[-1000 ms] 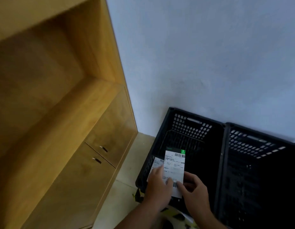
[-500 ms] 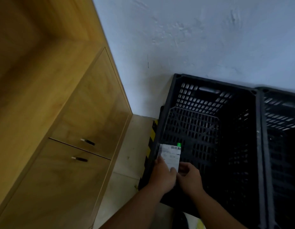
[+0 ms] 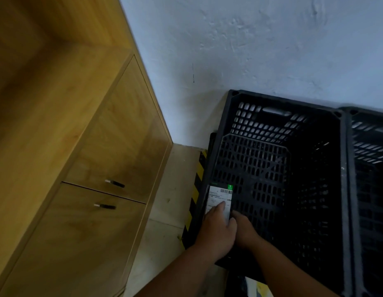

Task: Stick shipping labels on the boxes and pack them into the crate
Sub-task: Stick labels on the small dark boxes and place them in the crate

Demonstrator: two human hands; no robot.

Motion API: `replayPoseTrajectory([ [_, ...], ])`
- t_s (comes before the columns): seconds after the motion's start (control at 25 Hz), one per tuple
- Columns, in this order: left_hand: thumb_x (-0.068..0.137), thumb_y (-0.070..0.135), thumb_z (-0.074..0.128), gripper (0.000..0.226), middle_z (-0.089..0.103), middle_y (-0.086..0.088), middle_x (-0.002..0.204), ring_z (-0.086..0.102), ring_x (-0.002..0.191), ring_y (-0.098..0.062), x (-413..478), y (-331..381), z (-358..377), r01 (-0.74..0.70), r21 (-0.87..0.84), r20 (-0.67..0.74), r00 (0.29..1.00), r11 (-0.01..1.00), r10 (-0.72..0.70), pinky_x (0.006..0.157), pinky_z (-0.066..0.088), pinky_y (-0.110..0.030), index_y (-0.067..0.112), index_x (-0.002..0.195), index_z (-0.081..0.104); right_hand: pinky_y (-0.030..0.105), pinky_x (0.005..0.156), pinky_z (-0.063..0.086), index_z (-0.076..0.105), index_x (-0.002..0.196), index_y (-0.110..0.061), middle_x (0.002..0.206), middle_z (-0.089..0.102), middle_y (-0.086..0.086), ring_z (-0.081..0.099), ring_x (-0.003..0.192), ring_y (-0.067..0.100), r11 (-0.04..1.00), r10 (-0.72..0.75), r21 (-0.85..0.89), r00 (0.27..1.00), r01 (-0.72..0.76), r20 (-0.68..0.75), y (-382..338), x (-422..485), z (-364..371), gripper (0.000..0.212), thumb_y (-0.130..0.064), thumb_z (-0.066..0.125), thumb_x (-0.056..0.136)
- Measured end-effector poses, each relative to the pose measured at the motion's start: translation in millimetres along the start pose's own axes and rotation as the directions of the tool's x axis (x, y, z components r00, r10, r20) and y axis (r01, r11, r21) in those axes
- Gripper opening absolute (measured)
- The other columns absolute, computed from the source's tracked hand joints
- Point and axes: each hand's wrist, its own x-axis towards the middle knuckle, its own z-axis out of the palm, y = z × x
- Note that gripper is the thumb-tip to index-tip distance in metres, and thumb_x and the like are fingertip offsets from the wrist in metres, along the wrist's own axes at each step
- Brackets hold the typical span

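Left hand (image 3: 216, 230) lies flat, fingers straight on the label (image 3: 221, 195); right hand (image 3: 244, 230) curls round the box (image 3: 212, 202) edge (body dark, indistinct) inside crate (image 3: 345, 168).

Storage or packing corner, warehouse type. Black perforated crate (image 3: 261, 125) and second crate (image 3: 370, 146), side by side against rough white wall (image 3: 250, 50). Yellow-black tape (image 3: 198, 179) just left of them, over pale floor (image 3: 165, 211). Plain wooden cabinet (image 3: 89, 168), left. Barcoded label (image 3: 218, 196).
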Motion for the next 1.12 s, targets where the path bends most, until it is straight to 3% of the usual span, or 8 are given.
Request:
replayPoseTrajectory([
  [0.12,0.105,0.031,0.048,0.058,0.035,0.005,0.161,0.038,0.145,-0.015,-25.6,14.1,-10.9,-0.033,0.021,0.019,0.999,0.999,0.033,0.12,0.036,-0.036,0.024,0.159,0.028,0.025,0.083,0.055,0.065,0.119,-0.013,0.102,0.069,-0.005,0.068,0.099,0.015,0.999,0.013,0.051,1.0,-0.012,-0.017,-9.7,-35.4,-24.9,0.03,-0.012,0.072,0.09],
  [0.36,0.106,0.033,0.049,0.056,0.041,0.007,0.156,0.04,0.142,-0.012,-106.7,80.1,-33.1,-0.099,0.16,0.213,0.975,0.982,0.063,0.114,0.036,-0.025,0.024,0.157,0.03,0.026,0.106,0.041,0.04,0.151,-0.01,0.149,0.051,0.005,0.052,0.134,0.021,0.986,0.164,0.061,0.974,-0.156,-0.155,-27.7,-194.0,-129.8,0.07,-0.027,0.073,0.091],
  [0.52,0.1,0.033,0.055,0.057,0.043,0.008,0.155,0.044,0.138,-0.004,-179.5,149.2,-1.7,-0.31,0.268,0.318,0.922,0.912,0.22,0.114,0.03,-0.013,0.026,0.154,0.035,0.027,0.113,0.039,0.033,0.155,-0.018,0.154,0.045,-0.003,0.046,0.138,0.014,0.979,0.201,0.114,0.92,-0.172,-0.336,-17.1,-342.0,-211.8,0.076,-0.036,0.071,0.093],
  [0.64,0.102,0.038,0.055,0.052,0.047,0.0,0.152,0.046,0.138,-0.013,-236.2,219.6,47.7,-0.45,0.249,0.445,0.84,0.858,0.312,0.115,0.032,-0.02,0.022,0.151,0.043,0.027,0.115,0.037,0.032,0.156,-0.022,0.154,0.043,-0.008,0.044,0.14,0.012,0.979,0.197,0.156,0.818,-0.133,-0.54,16.9,-457.1,-260.4,0.074,-0.038,0.069,0.093],
  [0.76,0.106,0.04,0.048,0.055,0.04,-0.005,0.157,0.04,0.144,-0.02,-284.7,288.2,123.9,-0.674,0.307,0.576,0.693,0.672,0.433,0.12,0.028,-0.028,0.021,0.156,0.033,0.018,0.109,0.037,0.038,0.152,-0.024,0.15,0.047,-0.008,0.047,0.135,0.007,0.986,0.165,0.12,0.662,-0.113,-0.731,74.9,-552.7,-294.6,0.07,-0.038,0.07,0.091],
  [0.88,0.101,0.037,0.053,0.06,0.042,0.009,0.153,0.039,0.141,-0.008,-331.2,341.0,216.8,-0.668,0.239,0.519,0.701,0.705,0.488,0.121,0.029,-0.027,0.026,0.156,0.034,0.018,0.105,0.036,0.038,0.15,-0.028,0.149,0.048,-0.008,0.047,0.135,0.008,0.985,0.171,0.126,0.537,-0.121,-0.826,140.3,-620.7,-324.9,0.067,-0.04,0.067,0.091],
  [1.0,0.1,0.039,0.054,0.057,0.046,0.014,0.147,0.042,0.138,-0.005,-374.6,382.4,300.5,-0.747,0.328,0.587,0.641,0.579,0.494,0.115,0.035,-0.025,0.03,0.153,0.036,0.022,0.107,0.039,0.036,0.15,-0.031,0.149,0.049,-0.008,0.048,0.135,0.01,0.975,0.211,0.148,0.504,-0.164,-0.837,207.2,-666.5,-353.4,0.067,-0.043,0.065,0.091],
  [1.12,0.101,0.04,0.051,0.053,0.045,0.014,0.148,0.041,0.138,-0.006,-397.1,412.3,366.0,-0.77,0.38,0.593,0.628,0.512,0.504,0.114,0.038,-0.029,0.029,0.151,0.037,0.022,0.109,0.038,0.036,0.15,-0.032,0.15,0.047,-0.008,0.047,0.136,0.009,0.968,0.234,0.14,0.538,-0.209,-0.81,259.4,-688.0,-385.2,0.066,-0.043,0.064,0.091],
])
